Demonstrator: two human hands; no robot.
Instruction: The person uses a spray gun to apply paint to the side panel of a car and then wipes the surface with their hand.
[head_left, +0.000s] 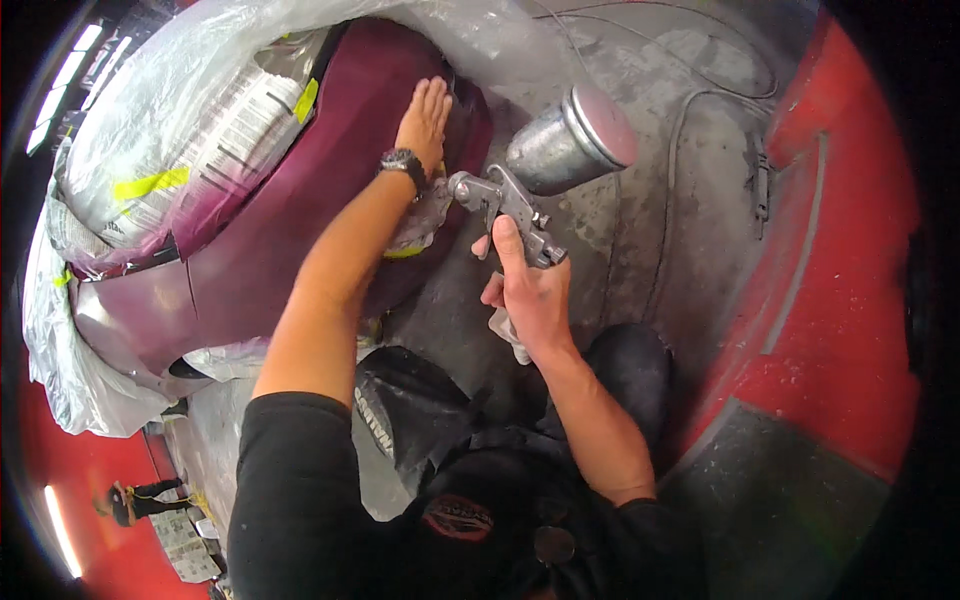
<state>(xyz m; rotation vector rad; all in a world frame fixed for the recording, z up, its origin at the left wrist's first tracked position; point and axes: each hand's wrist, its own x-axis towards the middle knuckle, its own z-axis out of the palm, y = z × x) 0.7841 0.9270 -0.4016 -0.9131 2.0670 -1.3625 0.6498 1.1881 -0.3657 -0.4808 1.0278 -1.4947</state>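
My left hand point(427, 122) lies flat on the upper right of a dull purple car bumper point(290, 235), fingers stretched and together. A dark watch point(403, 168) is on that wrist. My right hand point(535, 305) is closed round the grip of a metal paint spray gun point(505, 190), held beside the bumper. On the gun sits a tilted silver paint cup point(562, 150). The nozzle end points left, toward my left wrist and the bumper. Something whitish and crumpled point(510, 335) shows below my right fingers; its kind is unclear.
Clear plastic sheeting point(110, 150), newspaper point(245, 125) and yellow tape point(150, 184) cover the car around the purple panels. A hose point(672, 190) runs over the grey, stained floor point(640, 90). A red wall point(850, 260) stands at right.
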